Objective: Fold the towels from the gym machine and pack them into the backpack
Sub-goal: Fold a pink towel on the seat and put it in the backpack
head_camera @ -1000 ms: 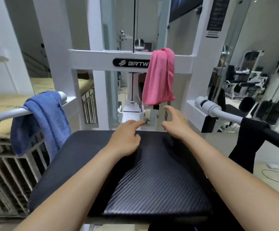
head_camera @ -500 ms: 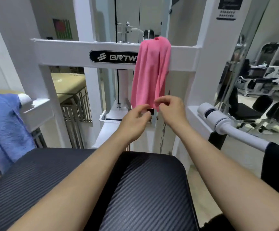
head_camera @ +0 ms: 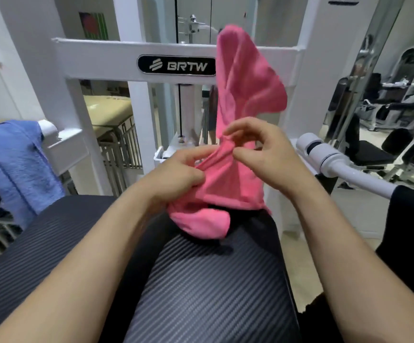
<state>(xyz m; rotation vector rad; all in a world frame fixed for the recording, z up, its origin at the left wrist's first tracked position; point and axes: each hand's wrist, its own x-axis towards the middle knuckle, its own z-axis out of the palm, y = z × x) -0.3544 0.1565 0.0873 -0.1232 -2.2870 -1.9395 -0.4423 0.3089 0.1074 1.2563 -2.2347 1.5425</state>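
A pink towel (head_camera: 244,85) hangs in the air in front of the white gym machine's crossbar (head_camera: 102,60), its upper end still up by the bar. My left hand (head_camera: 176,177) grips its lower edge, and a bunched end droops onto the black padded seat (head_camera: 201,293). My right hand (head_camera: 267,152) pinches the same edge just to the right. A blue towel (head_camera: 17,164) is draped over the left handle bar. A black cloth (head_camera: 411,231) hangs over the right handle bar. No backpack is in view.
The white right handle (head_camera: 324,157) juts out beside my right hand. A metal rack (head_camera: 121,149) stands behind the machine on the left. More gym machines (head_camera: 394,107) fill the room at the right.
Both hands reached forward from the seat, took hold of the pink towel's lower edge and pulled it down toward me. The towel now lifts off the crossbar.
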